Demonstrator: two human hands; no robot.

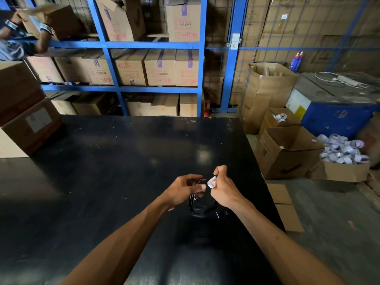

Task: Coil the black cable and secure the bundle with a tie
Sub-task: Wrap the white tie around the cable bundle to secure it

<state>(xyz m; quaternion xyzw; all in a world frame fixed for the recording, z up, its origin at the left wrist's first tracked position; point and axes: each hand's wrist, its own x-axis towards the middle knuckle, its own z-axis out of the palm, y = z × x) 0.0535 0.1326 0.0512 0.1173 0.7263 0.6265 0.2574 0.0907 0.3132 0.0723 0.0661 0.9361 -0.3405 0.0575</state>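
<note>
Both bare forearms reach forward over the dark table (115, 161), and the hands meet just above its right-hand part, near the right edge. The black cable (200, 206) is already gathered into a loose bundle of several loops that hangs between the two hands, its lower curve close over the table surface (whether it touches cannot be told, black on black). The left hand (182, 191) cups the upper left side of the coil, fingers curled around the strands and thumb pressed in toward the right hand, so its grip is closed on the cable. The right hand (223, 189) sits just beside it, touching or nearly touching at the thumbs, and its grip is pinched together on a small white tie (211, 181) held at the top of the bundle between thumb and forefinger; the other fingers are folded into the palm. How far the tie goes around the loops is hidden by the fingers. A short loose end of cable sticks out below the right wrist. At the far left of the table stand stacked cardboard boxes (28, 120). Behind the table rise blue shelves (119, 87) packed with cartons, and on the floor to the right open boxes (287, 153) stand beside a heap of white paper bands (343, 150).
</note>
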